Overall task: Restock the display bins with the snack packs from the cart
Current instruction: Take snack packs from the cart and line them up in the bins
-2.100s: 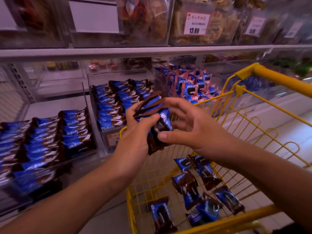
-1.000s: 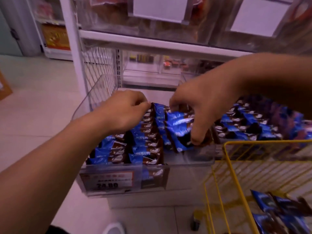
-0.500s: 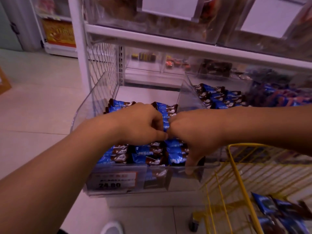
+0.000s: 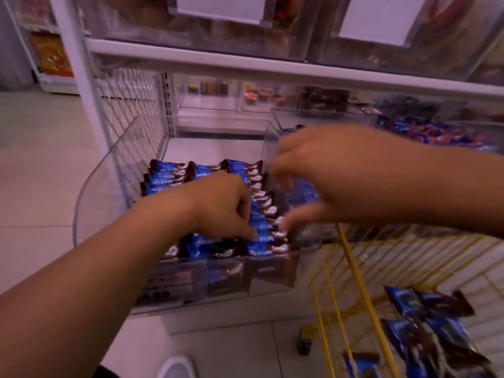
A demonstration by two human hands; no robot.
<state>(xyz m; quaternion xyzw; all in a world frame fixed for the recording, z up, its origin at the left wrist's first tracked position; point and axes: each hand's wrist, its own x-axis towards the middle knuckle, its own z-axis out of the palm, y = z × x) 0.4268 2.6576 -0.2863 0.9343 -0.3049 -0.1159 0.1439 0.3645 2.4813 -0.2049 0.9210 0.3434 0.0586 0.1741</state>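
Observation:
Rows of blue and brown snack packs (image 4: 169,173) fill a clear display bin (image 4: 109,192) on the lower shelf. My left hand (image 4: 223,205) is down on the right-hand row, fingers curled into the packs and thumb tip on one near the front. My right hand (image 4: 321,173) hovers blurred over the bin's right wall with its fingers curled. A blue patch shows under its palm, but I cannot tell whether that is a held pack. More packs (image 4: 431,323) lie in the yellow wire cart (image 4: 354,268) at the lower right.
A second clear bin (image 4: 436,135) of similar packs stands to the right. The white upper shelf (image 4: 272,66) carries clear bins just above my hands. A price label (image 4: 163,285) fronts the bin. A shoe tip (image 4: 177,366) is on the tiled floor below.
My hands carried a stack of packs from over the cart to the left bin and pressed them in. My right hand has now lifted up and to the right; the left stays on the packs.

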